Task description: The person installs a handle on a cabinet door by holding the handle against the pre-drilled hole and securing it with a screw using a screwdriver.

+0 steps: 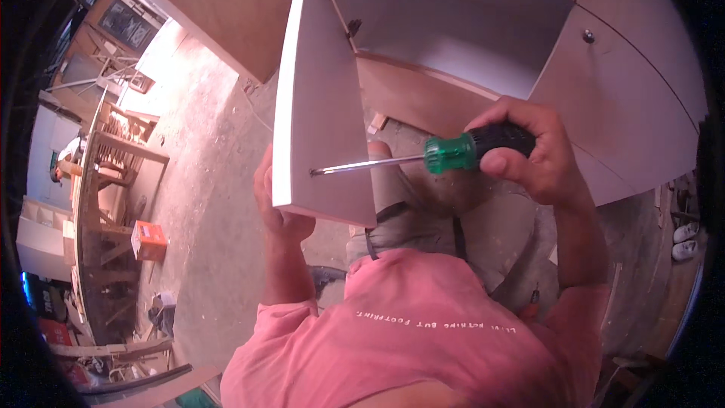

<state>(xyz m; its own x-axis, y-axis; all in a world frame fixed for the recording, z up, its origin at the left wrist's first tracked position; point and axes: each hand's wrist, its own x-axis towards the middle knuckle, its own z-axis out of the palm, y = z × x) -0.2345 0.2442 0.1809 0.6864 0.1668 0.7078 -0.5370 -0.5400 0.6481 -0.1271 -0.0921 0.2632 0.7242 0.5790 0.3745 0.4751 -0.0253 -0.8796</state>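
My right hand (532, 147) is closed around the black and green handle of a screwdriver (453, 153). Its long metal shaft runs leftward, and the tip meets a small dark screw or hole (313, 172) in the inner face of a pale cabinet door (325, 121). The door stands swung out, its white edge toward the left. Behind it, against the outer face near the lower corner, is my left hand (281, 208). The door hides most of its fingers and whatever they may hold.
Two dark hinges (353, 28) join the door to the open cabinet (453, 15). A closed door with a round knob (588, 35) stands at right. On the floor at left is an orange box (149, 241), beside a wooden frame (113, 151). Another person (72, 155) is farther off.
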